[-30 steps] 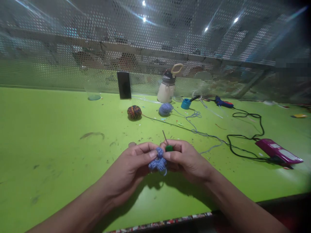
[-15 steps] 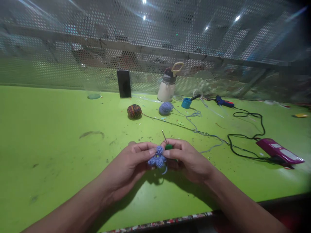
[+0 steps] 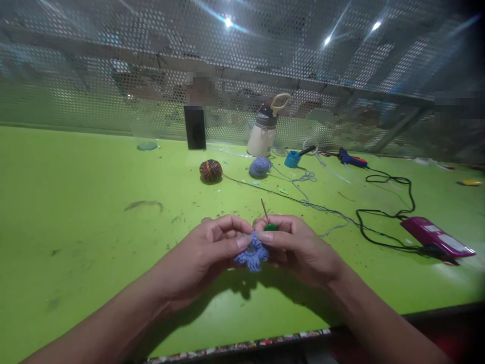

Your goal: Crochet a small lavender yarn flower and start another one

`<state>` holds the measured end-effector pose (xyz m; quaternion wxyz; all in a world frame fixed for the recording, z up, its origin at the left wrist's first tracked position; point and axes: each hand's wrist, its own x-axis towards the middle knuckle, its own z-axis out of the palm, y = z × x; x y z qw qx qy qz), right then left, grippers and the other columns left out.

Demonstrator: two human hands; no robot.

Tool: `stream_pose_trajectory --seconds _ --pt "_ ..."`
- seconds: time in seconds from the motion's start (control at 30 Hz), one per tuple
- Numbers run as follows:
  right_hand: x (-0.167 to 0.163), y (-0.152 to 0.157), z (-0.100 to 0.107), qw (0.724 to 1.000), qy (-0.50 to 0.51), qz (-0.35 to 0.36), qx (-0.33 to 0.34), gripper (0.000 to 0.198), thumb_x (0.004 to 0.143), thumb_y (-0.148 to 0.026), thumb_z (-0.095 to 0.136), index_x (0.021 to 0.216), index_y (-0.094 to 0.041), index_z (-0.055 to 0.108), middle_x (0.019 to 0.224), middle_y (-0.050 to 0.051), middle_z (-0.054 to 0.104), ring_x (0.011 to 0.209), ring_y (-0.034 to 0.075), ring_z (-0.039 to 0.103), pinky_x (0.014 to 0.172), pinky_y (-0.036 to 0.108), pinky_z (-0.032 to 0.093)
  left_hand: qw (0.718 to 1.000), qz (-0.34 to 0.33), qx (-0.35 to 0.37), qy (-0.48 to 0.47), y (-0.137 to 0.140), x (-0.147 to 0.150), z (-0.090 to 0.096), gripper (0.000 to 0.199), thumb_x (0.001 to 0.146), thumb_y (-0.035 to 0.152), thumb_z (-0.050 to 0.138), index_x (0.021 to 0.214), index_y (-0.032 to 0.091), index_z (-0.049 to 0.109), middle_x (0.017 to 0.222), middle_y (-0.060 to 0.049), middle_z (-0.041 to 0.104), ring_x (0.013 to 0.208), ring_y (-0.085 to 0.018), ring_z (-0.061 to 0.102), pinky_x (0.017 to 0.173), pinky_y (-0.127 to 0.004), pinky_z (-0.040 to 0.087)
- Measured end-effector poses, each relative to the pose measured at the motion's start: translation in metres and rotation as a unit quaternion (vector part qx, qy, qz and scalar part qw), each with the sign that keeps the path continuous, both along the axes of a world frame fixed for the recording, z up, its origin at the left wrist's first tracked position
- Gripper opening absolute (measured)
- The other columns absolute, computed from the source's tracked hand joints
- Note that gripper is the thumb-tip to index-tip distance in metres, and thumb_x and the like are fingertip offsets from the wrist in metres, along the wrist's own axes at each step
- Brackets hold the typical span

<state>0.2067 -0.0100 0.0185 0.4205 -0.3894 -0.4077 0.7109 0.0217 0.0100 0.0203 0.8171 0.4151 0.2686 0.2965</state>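
Two pinches on one flower [image 3: 254, 260]: at upper left by left hand [image 3: 212, 253], at top by right hand [image 3: 299, 247], most petals jutting below.

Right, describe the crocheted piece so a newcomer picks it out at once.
Start with the green table, then find the left hand and right hand meeting over its near side. The crocheted piece is held between them. Unlike the round blue yarn ball farther back, it has petals around a central hole.
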Motion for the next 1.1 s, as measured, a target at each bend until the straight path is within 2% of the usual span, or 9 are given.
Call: stream_pose_trajectory --seconds 0.17,0.27,0.33,0.47,0.67,0.9,1.1 --pt "-0.002 -0.007 0.002 0.999 0.047 -0.011 0.009 0.024 0.070 -0.029 0.079 0.075 -0.012 0.063 0.056 -0.004 0.047 0.046 0.005 0.036 0.042 0.017 0.030 0.995 -0.034 0.089 0.024 0.002 -0.005 0.001 0.007 0.081 0.019 0.069 0.086 0.016 0.065 0.083 0.000 0.063 0.081 -0.012 0.056 0.076 -0.025 0.040" --pt "-0.003 -0.009 0.002 0.998 0.057 -0.025 0.000 0.025 0.068 -0.029 0.081 0.075 -0.012 0.064 0.062 -0.001 0.052 0.049 0.006 0.042 0.042 0.017 0.030 0.992 -0.042 0.114 0.037 0.002 -0.005 0.001 0.004 0.083 0.018 0.067 0.086 0.015 0.067 0.084 -0.001 0.065 0.082 -0.014 0.057 0.079 -0.027 0.040" --pt "-0.004 -0.009 0.002 0.998 0.062 -0.033 -0.003 0.023 0.070 -0.028 0.080 0.076 -0.012 0.064 0.059 -0.002 0.050 0.046 0.005 0.039 0.041 0.016 0.027 0.995 -0.021 0.096 0.023 0.002 -0.003 0.000 0.005 0.082 0.017 0.067 0.087 0.015 0.068 0.085 -0.001 0.066 0.083 -0.014 0.057 0.080 -0.027 0.039" --pt "-0.004 -0.009 0.002 0.996 0.082 -0.035 -0.003 0.017 0.076 -0.024 0.075 0.078 -0.014 0.062 0.052 -0.008 0.039 0.042 0.003 0.024 0.041 0.016 0.022 0.999 0.019 0.026 -0.036 -0.002 0.003 -0.005 0.009 0.079 0.015 0.068 0.089 0.015 0.069 0.088 -0.002 0.066 0.085 -0.014 0.057 0.084 -0.028 0.039" --pt "-0.006 -0.011 0.003 0.998 0.061 -0.025 -0.010 0.019 0.076 -0.026 0.074 0.075 -0.014 0.060 0.053 -0.006 0.040 0.044 0.004 0.028 0.041 0.017 0.023 0.998 -0.009 -0.017 -0.062 -0.003 0.004 -0.006 0.008 0.078 0.014 0.069 0.086 0.012 0.069 0.083 -0.003 0.065 0.078 -0.013 0.056 0.078 -0.025 0.039" --pt "-0.006 -0.008 -0.001 0.996 0.064 -0.041 -0.035 0.022 0.072 -0.025 0.077 0.075 -0.013 0.059 0.049 -0.008 0.040 0.043 0.004 0.027 0.040 0.017 0.022 0.998 -0.019 -0.048 -0.018 -0.001 0.002 -0.006 0.010 0.076 0.017 0.070 0.085 0.012 0.068 0.082 -0.004 0.062 0.076 -0.013 0.054 0.075 -0.027 0.038" --pt "-0.008 -0.005 -0.003 0.995 0.075 -0.056 -0.042 0.020 0.072 -0.023 0.077 0.076 -0.014 0.059 0.051 -0.008 0.041 0.043 0.004 0.026 0.040 0.016 0.022 0.998 0.001 -0.065 0.002 0.000 0.004 -0.004 0.012 0.075 0.018 0.071 0.086 0.014 0.066 0.083 -0.004 0.063 0.078 -0.015 0.055 0.078 -0.029 0.038"
